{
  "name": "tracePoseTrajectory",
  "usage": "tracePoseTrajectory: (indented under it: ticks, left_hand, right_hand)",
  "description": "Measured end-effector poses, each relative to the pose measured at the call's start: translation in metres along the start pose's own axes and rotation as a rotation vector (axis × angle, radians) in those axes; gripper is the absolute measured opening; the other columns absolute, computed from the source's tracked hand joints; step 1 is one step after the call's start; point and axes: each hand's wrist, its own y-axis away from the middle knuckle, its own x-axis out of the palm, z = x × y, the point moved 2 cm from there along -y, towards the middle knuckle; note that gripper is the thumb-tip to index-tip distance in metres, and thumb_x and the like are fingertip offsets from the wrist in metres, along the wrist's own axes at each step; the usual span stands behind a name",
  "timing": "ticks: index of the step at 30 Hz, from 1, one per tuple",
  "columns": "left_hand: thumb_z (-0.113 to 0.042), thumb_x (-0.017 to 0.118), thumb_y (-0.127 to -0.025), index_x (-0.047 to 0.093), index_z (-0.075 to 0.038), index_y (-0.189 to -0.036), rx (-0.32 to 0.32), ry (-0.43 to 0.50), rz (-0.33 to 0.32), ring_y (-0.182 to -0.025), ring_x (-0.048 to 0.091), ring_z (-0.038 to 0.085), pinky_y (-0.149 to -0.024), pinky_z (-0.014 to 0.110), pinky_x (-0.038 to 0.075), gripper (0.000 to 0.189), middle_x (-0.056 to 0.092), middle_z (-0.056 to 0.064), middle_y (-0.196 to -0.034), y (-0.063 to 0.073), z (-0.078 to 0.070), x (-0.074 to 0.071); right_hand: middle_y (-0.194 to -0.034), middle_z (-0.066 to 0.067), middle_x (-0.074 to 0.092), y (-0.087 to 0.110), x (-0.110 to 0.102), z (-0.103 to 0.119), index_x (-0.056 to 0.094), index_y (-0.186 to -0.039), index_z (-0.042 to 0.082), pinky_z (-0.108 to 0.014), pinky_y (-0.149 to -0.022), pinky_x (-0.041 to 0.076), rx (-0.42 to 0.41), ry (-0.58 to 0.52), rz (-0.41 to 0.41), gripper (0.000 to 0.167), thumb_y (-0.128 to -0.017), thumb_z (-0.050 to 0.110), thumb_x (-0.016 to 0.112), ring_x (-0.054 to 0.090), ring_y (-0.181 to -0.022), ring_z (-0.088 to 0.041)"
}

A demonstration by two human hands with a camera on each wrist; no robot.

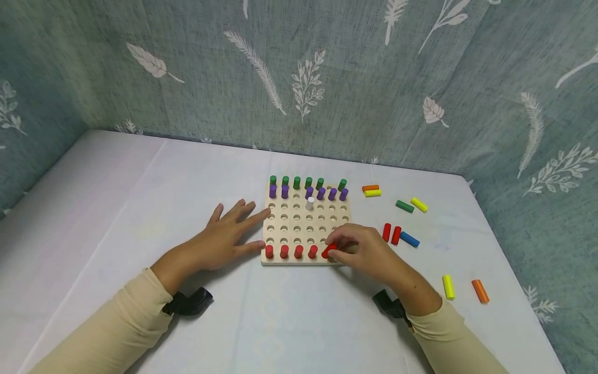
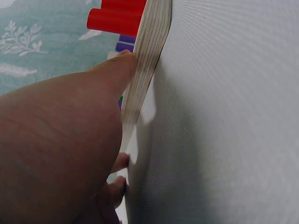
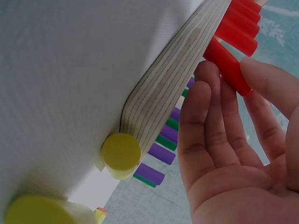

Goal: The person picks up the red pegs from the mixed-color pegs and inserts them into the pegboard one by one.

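Leafy cloth (image 1: 196,88) behind white worktop (image 1: 261,322). Left hand (image 1: 220,239) spread wide, gripping nothing, touching left edge of pegboard (image 1: 277,223); right hand (image 1: 366,250) pinches tilted red peg (image 3: 229,67) near its near-right corner (best straighten first, then press straight down).

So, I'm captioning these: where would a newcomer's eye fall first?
Likely the pale pegboard, central in the head view, red pegs lining its near edge. There, the fingers of the right hand pinch a tilted red peg. Bright loose pegs lie scattered to the pegboard's right.

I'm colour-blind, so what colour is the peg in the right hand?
The peg is red, clearest in the right wrist view.
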Motion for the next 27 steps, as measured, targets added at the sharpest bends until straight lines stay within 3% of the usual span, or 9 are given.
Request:
tracePoseTrajectory:
  ticks: [7, 13, 22, 27]
  left_hand:
    - [-0.055, 0.059, -0.095, 0.024, -0.036, -0.159, -0.004, 0.002, -0.011, -0.155, 0.010, 0.040, -0.121, 0.066, -0.004, 0.076, 0.025, 0.015, -0.165, -0.0007, -0.0001, -0.0021]
    - [-0.057, 0.059, -0.094, 0.025, -0.035, -0.159, 0.001, -0.003, -0.003, -0.155, 0.011, 0.041, -0.120, 0.067, -0.003, 0.076, 0.025, 0.016, -0.165, -0.0009, 0.0008, 0.0010]
    - [-0.056, 0.060, -0.094, 0.024, -0.036, -0.159, 0.007, 0.000, -0.011, -0.155, 0.011, 0.040, -0.120, 0.067, -0.003, 0.077, 0.025, 0.015, -0.165, -0.0023, 0.0027, 0.0027]
    - [-0.056, 0.059, -0.095, 0.024, -0.036, -0.159, 0.010, -0.005, -0.013, -0.155, 0.011, 0.040, -0.120, 0.068, -0.002, 0.076, 0.025, 0.015, -0.165, -0.0013, 0.0022, 0.0026]
  right_hand:
    - [-0.101, 0.003, 0.070, -0.0012, -0.0004, 0.0011, 0.072, -0.107, 0.014, -0.025, -0.085, 0.058, -0.046, 0.000, 0.020, 0.020, -0.088, 0.010, 0.077, 0.065, -0.090, -0.010]
    - [-0.103, 0.002, 0.070, 0.0004, 0.0004, -0.0007, 0.072, -0.109, 0.014, -0.022, -0.084, 0.057, -0.030, -0.011, 0.050, 0.021, -0.089, 0.010, 0.076, 0.065, -0.091, -0.010]
    - [-0.099, 0.003, 0.071, -0.0002, -0.0030, -0.0023, 0.072, -0.111, 0.012, -0.024, -0.084, 0.058, -0.016, 0.005, 0.025, 0.022, -0.089, 0.009, 0.076, 0.065, -0.090, -0.010]
    - [-0.098, 0.004, 0.072, 0.0013, -0.0084, -0.0033, 0.073, -0.110, 0.014, -0.024, -0.077, 0.058, -0.028, 0.045, -0.011, 0.022, -0.089, 0.012, 0.076, 0.065, -0.086, -0.009]
